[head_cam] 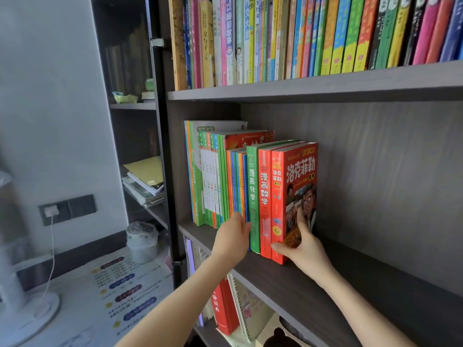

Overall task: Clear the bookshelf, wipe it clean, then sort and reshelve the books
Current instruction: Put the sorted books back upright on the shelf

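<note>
Red book (298, 196) stands upright at the right end of the row on the middle shelf (338, 291), against a second red spine. Right hand (304, 249) grips its lower corner: thumb on the spine, fingers on the front cover. Left hand (231, 237), fingers straight, presses the thin books (236, 181) just left of the green book (253, 196). Upper row of books (300, 33) is packed tight. Desk (82, 284) lower left, with a white fan (22, 311) on it.

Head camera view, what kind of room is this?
Probably a child's study at home: a dark bookshelf holding colourful children's books, with a printed learning mat beside it.
</note>
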`<state>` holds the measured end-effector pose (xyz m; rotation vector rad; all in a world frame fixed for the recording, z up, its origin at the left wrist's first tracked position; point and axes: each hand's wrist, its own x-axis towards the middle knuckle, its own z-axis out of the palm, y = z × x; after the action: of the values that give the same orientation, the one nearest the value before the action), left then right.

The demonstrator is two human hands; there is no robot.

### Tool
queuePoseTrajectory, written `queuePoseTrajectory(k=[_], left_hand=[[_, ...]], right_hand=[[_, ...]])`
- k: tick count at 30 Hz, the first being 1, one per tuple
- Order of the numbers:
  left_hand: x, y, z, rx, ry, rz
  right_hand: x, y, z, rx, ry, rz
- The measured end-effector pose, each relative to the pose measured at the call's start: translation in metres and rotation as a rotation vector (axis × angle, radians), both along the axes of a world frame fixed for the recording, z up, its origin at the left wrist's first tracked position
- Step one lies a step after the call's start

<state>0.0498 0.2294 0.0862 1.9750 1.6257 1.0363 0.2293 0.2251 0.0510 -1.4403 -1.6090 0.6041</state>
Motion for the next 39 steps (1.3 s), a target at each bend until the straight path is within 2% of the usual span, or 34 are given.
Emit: queuePoseTrajectory(k=[6,10,13,16,18,20,24,27,34,39], left_hand=[[-0.009,0.004,-0.007,-0.069,-0.032,0.034],[-0.017,0.001,-0.006,-0.061,-0.074,0.055],[-0.035,-0.007,-0.009,-0.047,-0.121,0.069],[-0.070,-0.024,-0.020,-0.034,-0.095,0.112],[-0.098,-0.039,-0.031,-0.041,-0.079,0.149],[-0.137,-0.063,-0.049,-0.086,-0.113,0.196],[-0.212,-0.116,-0.092,-0.184,-0.091,0.279],[-0.285,-0.189,-0.150,-0.290,-0.077,0.344],[-0.410,-0.390,-0.333,-0.653,-0.057,0.467],[-0.459,-0.537,-0.477,-1.013,-0.072,0.596]], right_hand=[[-0.013,0.000,-0.005,0.024,0.002,-0.117],[-0.010,-0.010,0.011,0.091,-0.169,-0.259],[-0.019,-0.031,0.029,0.272,-0.290,-0.376],[-0.051,-0.062,0.029,0.605,-0.231,-0.409],[-0.079,-0.084,0.018,0.768,-0.202,-0.360],[-0.120,-0.105,0.000,0.793,-0.190,-0.242],[-0.194,-0.142,-0.047,0.596,-0.190,0.038],[-0.259,-0.191,-0.114,0.336,-0.199,0.245],[-0.362,-0.334,-0.290,-0.515,-0.108,0.349],[-0.404,-0.430,-0.445,-0.909,-0.120,0.351]])
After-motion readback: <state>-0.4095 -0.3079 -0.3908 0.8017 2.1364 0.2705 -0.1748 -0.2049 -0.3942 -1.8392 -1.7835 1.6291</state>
